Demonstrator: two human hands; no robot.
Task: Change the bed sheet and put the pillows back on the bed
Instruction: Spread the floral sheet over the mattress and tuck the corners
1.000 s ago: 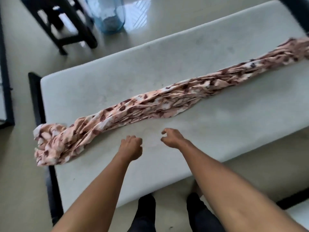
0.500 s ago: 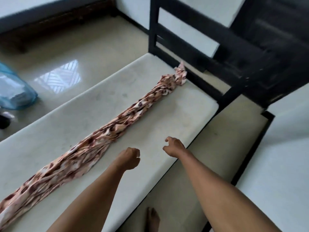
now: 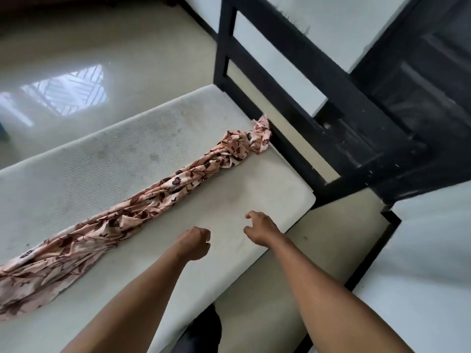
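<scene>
1. Stretching diagonally across a bare mattress (image 3: 107, 159), one pink floral bed sheet (image 3: 163, 192) lies bunched into a long rope. It runs from the near left edge to a knotted end at the far right, just beside the black bed frame (image 3: 293, 80).
2. The mattress is pale and textured, with grey smudges on its far half.
3. Both of the person's hands hover over the near right part of the mattress, apart from the sheet. The left hand (image 3: 195, 242) is curled into a fist with nothing in it. The right hand (image 3: 260, 229) has loosely bent, spread fingers and also grips nothing.
4. A glossy beige floor (image 3: 127, 54) surrounds the bed and carries a bright window reflection (image 3: 66, 98) at far left.
5. A dark door (image 3: 420, 103) stands at far right, beyond the frame.
6. Counted: one sheet, two hands, and two mattresses. The second mattress (image 3: 428, 263) lies at near right across a strip of floor.
</scene>
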